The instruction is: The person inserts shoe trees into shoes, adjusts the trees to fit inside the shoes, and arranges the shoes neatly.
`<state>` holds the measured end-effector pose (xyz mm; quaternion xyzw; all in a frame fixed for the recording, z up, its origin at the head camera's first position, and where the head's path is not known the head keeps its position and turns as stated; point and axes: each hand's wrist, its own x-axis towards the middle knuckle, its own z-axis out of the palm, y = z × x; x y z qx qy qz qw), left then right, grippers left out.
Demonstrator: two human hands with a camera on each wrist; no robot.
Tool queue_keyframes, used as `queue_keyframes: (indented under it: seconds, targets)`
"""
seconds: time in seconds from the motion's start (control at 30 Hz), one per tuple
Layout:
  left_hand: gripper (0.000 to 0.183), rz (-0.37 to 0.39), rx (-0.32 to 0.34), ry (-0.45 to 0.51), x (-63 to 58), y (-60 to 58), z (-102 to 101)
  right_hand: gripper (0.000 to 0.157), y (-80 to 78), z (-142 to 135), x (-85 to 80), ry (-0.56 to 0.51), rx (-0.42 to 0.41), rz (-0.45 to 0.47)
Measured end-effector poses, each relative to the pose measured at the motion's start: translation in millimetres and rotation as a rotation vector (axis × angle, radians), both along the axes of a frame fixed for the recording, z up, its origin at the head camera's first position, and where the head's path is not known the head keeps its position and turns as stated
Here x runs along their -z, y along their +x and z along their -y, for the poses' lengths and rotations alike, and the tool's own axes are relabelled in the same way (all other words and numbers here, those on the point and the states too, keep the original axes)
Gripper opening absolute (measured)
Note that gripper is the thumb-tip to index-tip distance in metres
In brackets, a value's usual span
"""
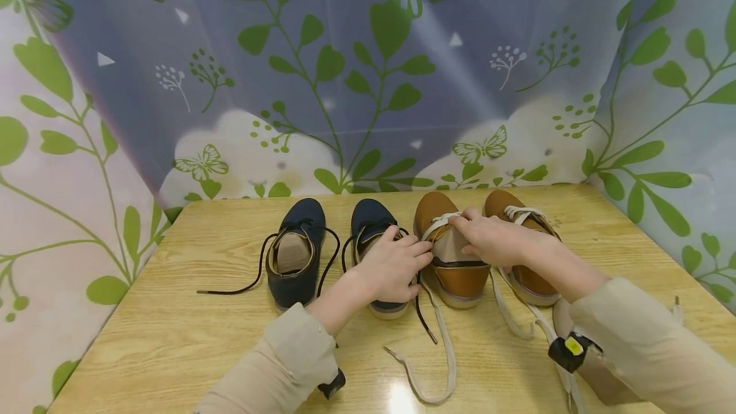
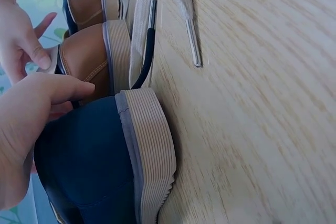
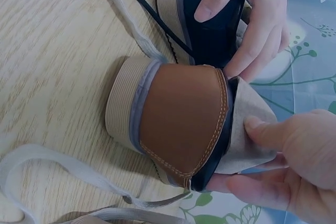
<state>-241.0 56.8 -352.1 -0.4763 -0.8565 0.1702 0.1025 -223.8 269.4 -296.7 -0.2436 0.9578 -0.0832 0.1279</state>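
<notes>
A brown shoe (image 1: 462, 283) with pale laces stands third from the left, its toe toward the back. My right hand (image 1: 497, 238) pinches the greyish-beige insert (image 3: 249, 124) in its opening, thumb on the outer face, the other fingers partly hidden at the collar. My left hand (image 1: 397, 267) lies over a navy shoe (image 2: 89, 156), its fingers reaching to the near side of the brown shoe's collar. At the right, partly behind my right forearm, is the other brown shoe (image 1: 531, 283). The other navy shoe (image 1: 296, 286) holds a beige insert (image 1: 292, 253).
The shoes stand in a row on a wooden table (image 1: 184, 350). Loose pale laces (image 1: 450, 363) trail toward the front, and a black lace (image 1: 230, 291) stretches left. A beige piece (image 1: 604, 375) lies under my right forearm. A leaf-patterned cloth (image 1: 356, 94) hangs behind.
</notes>
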Motion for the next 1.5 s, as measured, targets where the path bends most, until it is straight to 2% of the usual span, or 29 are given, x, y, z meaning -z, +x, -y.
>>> queue_keyframes:
  seconds: [0.2,0.5,0.63,0.8,1.23,1.37,1.5]
  targets:
    - [0.061,-0.021,-0.009,-0.032,-2.9,1.4,-2,0.054,0.4,1,-1.5,-0.004,0.018,0.007]
    - [0.063,0.001,-0.038,-0.043,-1.3,4.2,-1,0.057,1.6,-1,-1.5,0.046,-0.033,-0.137]
    - [0.064,0.006,-0.024,-0.023,1.6,4.0,-1,0.061,3.2,-4,-0.1,0.02,-0.014,-0.141]
    - [0.06,0.003,-0.014,0.008,-0.6,2.4,-3,0.06,3.4,-4,0.9,0.003,-0.002,-0.163]
    - [0.056,0.012,-0.015,0.016,-2.0,1.6,-3,0.061,2.6,4,10.7,-0.014,0.059,-0.188]
    - [0.057,-0.008,-0.009,0.003,-1.5,3.6,-4,0.062,2.8,5,15.9,-0.005,0.087,-0.186]
    - [0.057,-0.042,-0.004,-0.017,-1.2,5.3,-5,0.061,3.9,5,20.5,-0.002,0.081,-0.255]
